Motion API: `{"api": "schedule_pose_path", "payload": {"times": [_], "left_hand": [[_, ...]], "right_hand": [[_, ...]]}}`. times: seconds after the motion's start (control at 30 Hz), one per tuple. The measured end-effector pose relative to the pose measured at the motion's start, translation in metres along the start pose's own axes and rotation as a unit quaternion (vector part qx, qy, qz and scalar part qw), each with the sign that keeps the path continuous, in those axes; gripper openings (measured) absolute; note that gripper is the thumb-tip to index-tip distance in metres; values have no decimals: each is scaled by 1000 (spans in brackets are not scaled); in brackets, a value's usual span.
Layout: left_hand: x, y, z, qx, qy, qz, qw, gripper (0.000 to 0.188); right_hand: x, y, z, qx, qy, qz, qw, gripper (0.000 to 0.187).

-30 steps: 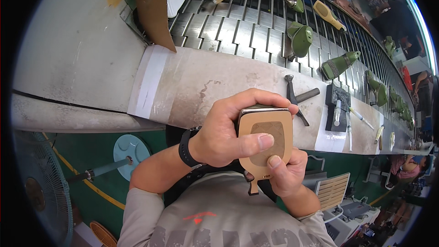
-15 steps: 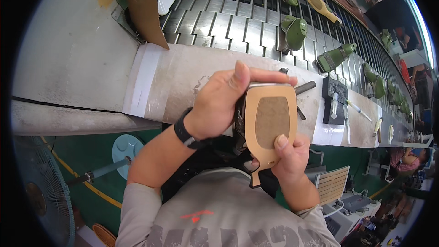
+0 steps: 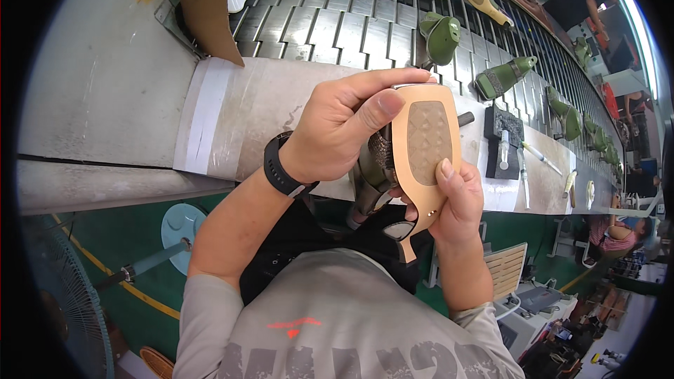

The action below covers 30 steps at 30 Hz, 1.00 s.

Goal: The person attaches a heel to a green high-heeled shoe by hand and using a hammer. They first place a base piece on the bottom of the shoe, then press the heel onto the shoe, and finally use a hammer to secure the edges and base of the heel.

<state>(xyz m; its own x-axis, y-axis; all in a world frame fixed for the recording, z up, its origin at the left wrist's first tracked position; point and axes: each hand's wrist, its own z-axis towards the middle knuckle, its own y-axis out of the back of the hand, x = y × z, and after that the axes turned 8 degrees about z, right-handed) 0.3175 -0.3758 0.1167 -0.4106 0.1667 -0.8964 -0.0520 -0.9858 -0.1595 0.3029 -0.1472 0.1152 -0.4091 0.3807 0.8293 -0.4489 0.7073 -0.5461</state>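
Observation:
A tan shoe sole (image 3: 426, 200) with a brown patterned oval inset faces up between my hands, its narrow tail end towards my body. My left hand (image 3: 333, 126) is closed over the squared toe end, fingers along the far edge and thumb on the side. My right hand (image 3: 460, 200) grips the right side near the waist, thumb on top of the inset's lower end and fingertips underneath. Beneath the sole, a dark textured strip (image 3: 381, 149) and a shiny rounded form (image 3: 372, 175) show on the left; most of that underside is hidden.
Beyond the bench (image 3: 267, 91), green shoe lasts (image 3: 441, 38) and another tan sole (image 3: 486, 1) sit on a slatted metal conveyor (image 3: 337, 17). Right on the bench lie a black block (image 3: 502, 126) and syringes (image 3: 542, 158). A fan (image 3: 67, 302) stands lower left; co-workers are far right.
Both hands have carried the sole slightly up and right and tilted it. My left thumb, raised before, now rests on the sole's edge. The whole view has shifted a little.

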Motion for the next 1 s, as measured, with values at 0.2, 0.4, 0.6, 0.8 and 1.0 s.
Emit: {"api": "schedule_pose_path", "payload": {"times": [0.2, 0.4, 0.6, 0.8, 1.0], "left_hand": [[-4, 2, -5, 34, -2, 17, 999, 51], [-18, 10, -14, 70, 9, 65, 995, 59], [-55, -10, -62, -49, 45, 84, 994, 40], [-72, -18, -80, -145, 70, 62, 985, 28], [-82, -14, -83, -140, 68, 172, 973, 29]], "right_hand": [[2, -3, 1, -7, 32, -61, 998, 42], [4, -14, -13, -4, 19, -93, 995, 42], [-11, -33, -42, 82, 102, -221, 966, 45], [-34, -43, -47, 139, 196, -288, 927, 28], [-28, -55, -44, 164, 188, -304, 919, 23]]}}
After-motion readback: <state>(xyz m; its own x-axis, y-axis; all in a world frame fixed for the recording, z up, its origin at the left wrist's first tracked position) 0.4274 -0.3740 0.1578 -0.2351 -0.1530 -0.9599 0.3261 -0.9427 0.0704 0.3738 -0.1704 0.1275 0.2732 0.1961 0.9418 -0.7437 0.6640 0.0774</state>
